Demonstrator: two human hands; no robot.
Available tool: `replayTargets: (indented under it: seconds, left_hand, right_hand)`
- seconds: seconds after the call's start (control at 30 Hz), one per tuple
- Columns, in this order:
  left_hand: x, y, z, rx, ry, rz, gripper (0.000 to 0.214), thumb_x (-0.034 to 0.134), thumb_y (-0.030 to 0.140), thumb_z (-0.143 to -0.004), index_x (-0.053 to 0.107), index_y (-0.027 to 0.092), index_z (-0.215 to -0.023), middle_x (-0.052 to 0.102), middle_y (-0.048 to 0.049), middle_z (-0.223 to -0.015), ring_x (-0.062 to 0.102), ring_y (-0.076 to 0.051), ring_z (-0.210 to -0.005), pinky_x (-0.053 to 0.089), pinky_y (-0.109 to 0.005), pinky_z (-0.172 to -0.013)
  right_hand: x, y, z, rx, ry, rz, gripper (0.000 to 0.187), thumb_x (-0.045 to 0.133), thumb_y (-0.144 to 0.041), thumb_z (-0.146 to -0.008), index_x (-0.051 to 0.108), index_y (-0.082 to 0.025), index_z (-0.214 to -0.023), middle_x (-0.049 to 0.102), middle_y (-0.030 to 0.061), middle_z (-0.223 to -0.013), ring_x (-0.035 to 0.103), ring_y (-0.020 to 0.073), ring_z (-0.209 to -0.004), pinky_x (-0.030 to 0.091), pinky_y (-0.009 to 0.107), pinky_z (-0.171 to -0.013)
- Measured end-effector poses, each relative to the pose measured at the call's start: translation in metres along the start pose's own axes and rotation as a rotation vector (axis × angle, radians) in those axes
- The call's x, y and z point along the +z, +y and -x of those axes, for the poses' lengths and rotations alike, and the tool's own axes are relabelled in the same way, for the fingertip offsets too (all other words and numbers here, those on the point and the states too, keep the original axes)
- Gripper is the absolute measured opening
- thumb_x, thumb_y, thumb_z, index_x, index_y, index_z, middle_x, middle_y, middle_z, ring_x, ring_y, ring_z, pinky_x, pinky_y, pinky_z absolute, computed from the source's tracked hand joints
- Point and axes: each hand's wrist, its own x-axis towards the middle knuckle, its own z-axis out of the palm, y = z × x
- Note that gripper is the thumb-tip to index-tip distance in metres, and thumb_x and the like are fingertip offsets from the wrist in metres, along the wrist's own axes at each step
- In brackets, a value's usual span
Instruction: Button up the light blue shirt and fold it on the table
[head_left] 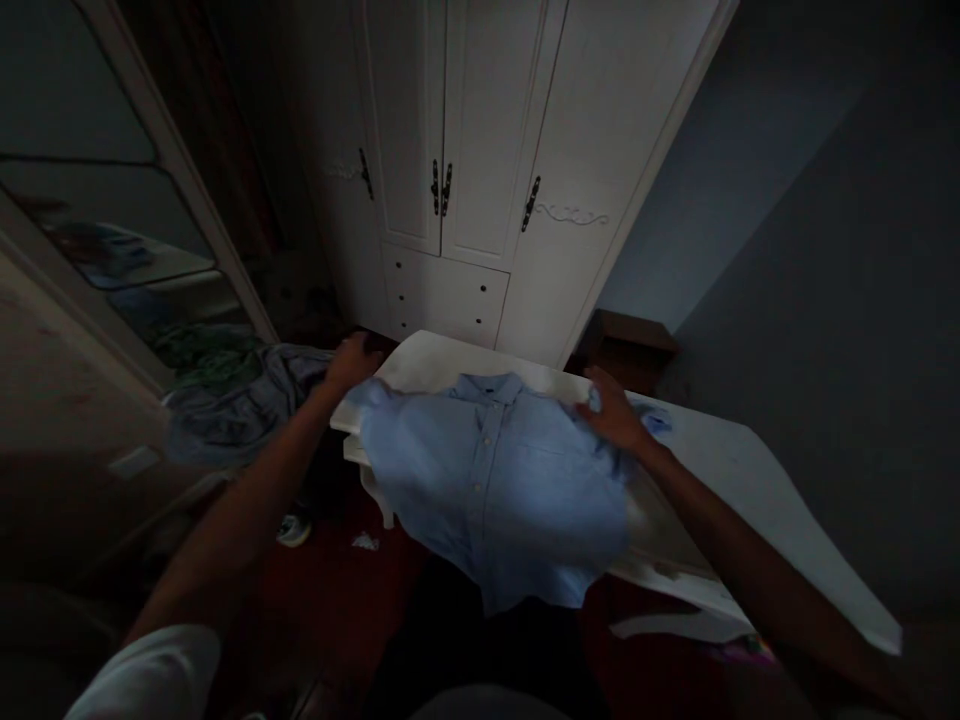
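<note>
Shirt (525, 480): light blue, plain, front face up, laid across the near side of a white table (757, 480) at its left part. Collar (491, 388) lies at the far end, with a small dark mark inside the neck. Placket runs from collar toward the hem, slightly slanted; pale buttons (486, 440) show along it, front panels together. Pocket seam visible on the right half of the chest. Cloth mostly smooth, soft creases beside the placket and toward the right sleeve. Lower part drapes past the near table edge; hem uneven, dipping lowest near the middle.

Left hand (351, 364): at the far left corner of the shirt, just beside the sleeve, fingers pointing right. Whether it grips cloth is not discernible.

Right hand (615, 412): over the right shoulder and sleeve area, thumb apart from the fingers, blue fabric showing between them. Pinch or mere contact: unable to say.

Small blue item (654, 418) on the table, right of the right hand; dim, identity unclear. Left of the table: heaped grey cloth (232, 415). Floor red, with a shoe (293, 530) near left. Far side: white wardrobe (487, 130) with dark handles; brown box (634, 332) to its right.
</note>
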Motion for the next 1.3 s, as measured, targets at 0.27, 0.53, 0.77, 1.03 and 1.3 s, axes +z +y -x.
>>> replayTargets:
  seconds: [0.27, 0.53, 0.77, 1.03, 1.3]
  left_hand:
    - [0.075, 0.046, 0.097, 0.309, -0.634, 0.105, 0.069, 0.085, 0.033, -0.050, 0.066, 0.023, -0.115, 0.065, -0.0140, -0.123, 0.058, -0.035, -0.117, 0.041, -0.042, -0.102]
    - [0.023, 0.046, 0.079, 0.173, -0.213, -0.086, 0.027, 0.048, 0.021, -0.086, 0.073, 0.021, -0.096, 0.074, -0.0086, -0.094, 0.068, -0.025, -0.089, 0.047, -0.033, -0.081]
    - [-0.058, 0.110, 0.023, 0.189, 0.103, 0.080, 0.031, 0.050, 0.041, -0.088, 0.067, 0.016, -0.080, 0.063, -0.0026, -0.061, 0.057, -0.016, -0.057, 0.042, -0.024, -0.056]
    - [-0.035, 0.109, 0.051, 0.082, -0.607, 0.607, 0.057, 0.053, 0.060, -0.085, 0.060, 0.013, -0.116, 0.065, -0.0017, -0.063, 0.055, -0.012, -0.046, 0.045, -0.024, -0.047]
    - [0.082, 0.062, 0.071, 0.327, -0.224, 0.222, 0.037, 0.056, 0.039, -0.089, 0.060, 0.018, -0.119, 0.062, -0.0110, -0.125, 0.057, -0.025, -0.119, 0.043, -0.044, -0.105]
  right_hand:
    - [0.056, -0.060, 0.029, -0.248, -0.568, 0.352, 0.040, 0.061, -0.029, -0.087, 0.063, -0.015, -0.124, 0.067, 0.0164, -0.119, 0.061, 0.0287, -0.113, 0.046, 0.040, -0.098]
    - [0.008, -0.082, 0.007, -0.262, -0.398, 0.184, 0.028, 0.046, -0.024, -0.091, 0.074, -0.022, -0.092, 0.075, 0.0040, -0.092, 0.069, 0.0202, -0.083, 0.049, 0.030, -0.076]
    - [-0.036, -0.149, -0.048, -0.148, 0.034, -0.378, 0.026, 0.053, -0.037, -0.087, 0.068, -0.016, -0.086, 0.057, -0.0045, -0.053, 0.048, 0.0094, -0.038, 0.037, 0.021, -0.044]
    - [-0.065, -0.172, -0.138, -0.123, 0.464, -0.735, 0.009, 0.053, -0.019, -0.085, 0.055, -0.019, -0.075, 0.043, -0.0094, -0.046, 0.040, 0.0057, -0.034, 0.031, 0.015, -0.036]
    - [-0.036, -0.106, -0.181, 0.290, 0.380, -0.523, 0.008, 0.046, -0.012, -0.084, 0.050, -0.018, -0.083, 0.052, -0.0080, -0.053, 0.054, 0.0081, -0.043, 0.044, 0.017, -0.046]
